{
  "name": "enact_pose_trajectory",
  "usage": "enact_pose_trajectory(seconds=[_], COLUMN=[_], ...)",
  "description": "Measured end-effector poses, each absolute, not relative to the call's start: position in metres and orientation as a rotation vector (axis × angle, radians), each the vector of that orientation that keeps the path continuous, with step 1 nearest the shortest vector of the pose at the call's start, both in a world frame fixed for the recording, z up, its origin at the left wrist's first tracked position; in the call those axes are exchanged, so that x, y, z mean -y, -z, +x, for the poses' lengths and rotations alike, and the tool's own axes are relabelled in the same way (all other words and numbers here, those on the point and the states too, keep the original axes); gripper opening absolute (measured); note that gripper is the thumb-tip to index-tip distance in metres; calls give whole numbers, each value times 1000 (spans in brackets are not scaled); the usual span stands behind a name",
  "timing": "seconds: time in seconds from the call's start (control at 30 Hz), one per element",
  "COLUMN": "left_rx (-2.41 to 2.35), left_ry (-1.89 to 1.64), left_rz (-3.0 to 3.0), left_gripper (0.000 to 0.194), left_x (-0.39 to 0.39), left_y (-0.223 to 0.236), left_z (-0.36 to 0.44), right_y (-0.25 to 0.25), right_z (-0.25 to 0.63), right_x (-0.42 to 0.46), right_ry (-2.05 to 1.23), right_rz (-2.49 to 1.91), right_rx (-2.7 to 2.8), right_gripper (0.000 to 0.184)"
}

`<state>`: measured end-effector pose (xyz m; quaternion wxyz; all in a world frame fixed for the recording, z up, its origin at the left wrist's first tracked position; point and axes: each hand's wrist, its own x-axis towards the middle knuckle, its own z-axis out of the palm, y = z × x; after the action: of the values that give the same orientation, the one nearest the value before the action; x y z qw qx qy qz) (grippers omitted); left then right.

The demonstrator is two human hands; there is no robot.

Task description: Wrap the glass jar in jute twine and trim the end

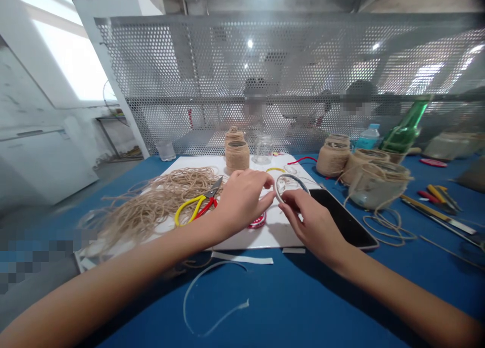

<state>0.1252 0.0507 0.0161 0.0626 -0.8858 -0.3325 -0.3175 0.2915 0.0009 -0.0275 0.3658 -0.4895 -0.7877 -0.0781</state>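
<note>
A thin, pale ring that looks like a roll of tape (278,187) is held up above the white board. My right hand (308,219) pinches its lower edge between thumb and fingers. My left hand (246,196) has its fingers closed at the ring's left edge, where the tape's end is too small to make out. Beneath my left hand lies a red and white round lid (258,220), partly covered. Scissors with one yellow and one red handle (191,206) rest beside my left wrist, on loose jute twine (151,201).
Twine-wrapped jars (237,158) and a clear jar (264,150) stand behind my hands. A black tablet (346,219) lies right, near a partly wrapped jar (379,186) and a green bottle (407,123). White strips (242,258) and a clear curled strip (185,297) lie in front.
</note>
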Motion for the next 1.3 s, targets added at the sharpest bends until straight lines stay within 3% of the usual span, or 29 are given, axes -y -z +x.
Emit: enact_pose_trajectory(seconds=[0.67,1.0,1.3], left_rx=[926,959,847], left_ry=[892,995,910], left_rz=[-2882,-2772,-2741], left_gripper=[6,19,10], left_x=[-54,-54,-51], left_y=[-14,-6,-6], left_z=[122,121,122], right_y=[38,30,30], right_z=[287,289,288], right_x=[-1,1,2], right_ry=[111,21,-57], right_rz=[-1241,-1259,-1276], right_rx=[2040,1963,1962], right_gripper=[8,10,14])
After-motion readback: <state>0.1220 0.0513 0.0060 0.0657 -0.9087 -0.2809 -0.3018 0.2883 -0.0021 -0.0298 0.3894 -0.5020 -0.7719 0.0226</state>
